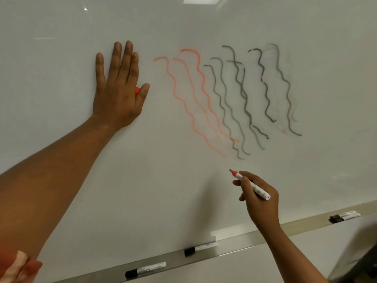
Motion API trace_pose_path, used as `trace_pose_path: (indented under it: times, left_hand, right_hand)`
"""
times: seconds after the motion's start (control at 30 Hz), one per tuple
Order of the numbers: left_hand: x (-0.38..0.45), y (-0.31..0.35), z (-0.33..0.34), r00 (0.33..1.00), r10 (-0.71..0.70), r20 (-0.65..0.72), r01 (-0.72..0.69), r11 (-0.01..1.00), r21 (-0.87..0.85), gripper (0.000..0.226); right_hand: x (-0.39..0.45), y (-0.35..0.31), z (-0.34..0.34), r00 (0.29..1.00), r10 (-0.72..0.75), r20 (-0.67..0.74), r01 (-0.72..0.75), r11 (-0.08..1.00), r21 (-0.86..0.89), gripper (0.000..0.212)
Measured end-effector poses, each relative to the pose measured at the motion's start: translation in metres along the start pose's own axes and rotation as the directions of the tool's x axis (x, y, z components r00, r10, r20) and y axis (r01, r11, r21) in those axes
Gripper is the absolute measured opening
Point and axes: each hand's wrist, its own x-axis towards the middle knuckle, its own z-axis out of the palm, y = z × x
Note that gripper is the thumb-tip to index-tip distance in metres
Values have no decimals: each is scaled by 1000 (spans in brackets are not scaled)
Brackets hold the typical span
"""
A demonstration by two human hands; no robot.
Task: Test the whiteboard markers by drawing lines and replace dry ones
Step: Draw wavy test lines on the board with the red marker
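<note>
Fingers of the left hand (117, 89) lie flat and spread on the whiteboard (61, 27), a red cap (137, 91) tucked under the thumb. The right hand (260, 199) has its grip clamped on an uncapped red marker (250, 184), tip just off the board below three red wavy lines (195, 99) and several black wavy lines (255, 94). Black-capped markers (201, 248) lie along the tray (234, 245).

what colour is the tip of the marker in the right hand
Red, on the marker held by the right hand; head view.
</note>
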Motion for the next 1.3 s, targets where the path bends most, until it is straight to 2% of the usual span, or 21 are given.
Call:
trace_pose_path:
  times: [0.23, 0.37, 0.43, 0.5, 0.6, 0.67, 0.8, 0.87, 1.03, 1.17, 1.3]
  left_hand:
    - [-23, 40, -6, 996, 35, -77, -44, 991, -123, 61]
    - [-47, 75, -1, 992, 25, -120, -55, 966, -254, 46]
    - [-83, 100, -40, 992, -9, -126, -35, 939, -341, 37]
    - [-98, 114, -42, 992, -70, -102, 15, 885, -465, 37]
    - [-102, 131, -40, 985, -173, 3, 146, 824, -547, 50]
    - [-104, 141, -39, 981, -188, 54, 186, 810, -556, 54]
    - [-123, 175, -45, 977, -163, 138, 213, 802, -559, 45]
    - [-133, 193, -46, 962, -157, 221, 257, 790, -557, 41]
    - [-160, 243, -51, 860, -123, 494, 420, 721, -551, 43]
    - [-179, 285, -60, 787, -95, 609, 492, 693, -527, 31]
    - [-183, 322, -69, 732, -12, 681, 511, 670, -538, 21]
  right_hand:
    - [-12, -8, -9, 998, 53, 20, -54, 997, 58, 16]
    - [-12, -18, -13, 998, 32, 47, -36, 995, 92, 10]
    - [-53, -40, -40, 995, 57, 80, -63, 995, 81, 7]
    - [-60, -45, -42, 995, 5, 100, -16, 994, 106, 7]
    - [-52, -58, -37, 992, -15, 123, 1, 994, 113, 9]
    - [-49, -65, -40, 991, -38, 130, 21, 992, 125, 11]
    - [-55, -68, -52, 985, 6, 175, -26, 993, 113, 19]
    - [-58, -62, -60, 978, 36, 203, -52, 996, 73, 23]
    - [-67, -44, -88, 953, 120, 278, -139, 989, 50, 34]
    - [-74, -28, -115, 925, 199, 323, -221, 975, 32, 32]
    - [-80, -12, -139, 910, 260, 323, -280, 960, 16, 18]
